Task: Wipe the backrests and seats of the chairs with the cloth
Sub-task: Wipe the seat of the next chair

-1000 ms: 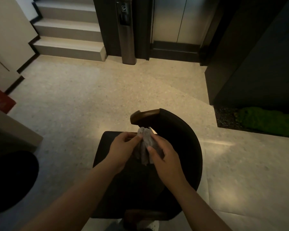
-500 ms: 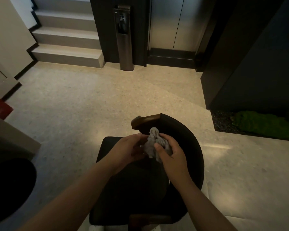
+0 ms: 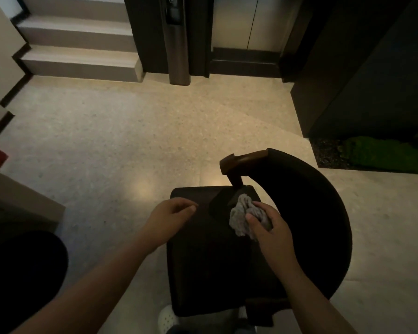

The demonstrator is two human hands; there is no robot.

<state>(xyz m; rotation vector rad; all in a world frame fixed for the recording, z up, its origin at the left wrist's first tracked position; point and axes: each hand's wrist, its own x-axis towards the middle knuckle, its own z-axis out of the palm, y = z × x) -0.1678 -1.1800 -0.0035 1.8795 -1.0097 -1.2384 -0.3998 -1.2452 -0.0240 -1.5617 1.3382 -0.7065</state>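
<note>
Head view over a dark chair (image 3: 299, 249): a crumpled grey cloth (image 3: 240, 216) is gripped in the right hand (image 3: 269, 229) at the far corner of the seat (image 3: 203, 266), just beside the wooden armrest (image 3: 244, 160). The left hand (image 3: 171, 213) is held loosely curled and empty at the seat's edge opposite the backrest (image 3: 319, 208). Wiping is judged barely begun, with most of the seat and all of the backrest left. Steps (image 3: 77, 61) and lift doors (image 3: 249, 22) are seen beyond the chair, and only the armrest post crowds the corner.

Crumpled grey cloth (image 3: 244, 216) on dark chair (image 3: 319, 213) seat, near curved backrest.
</note>
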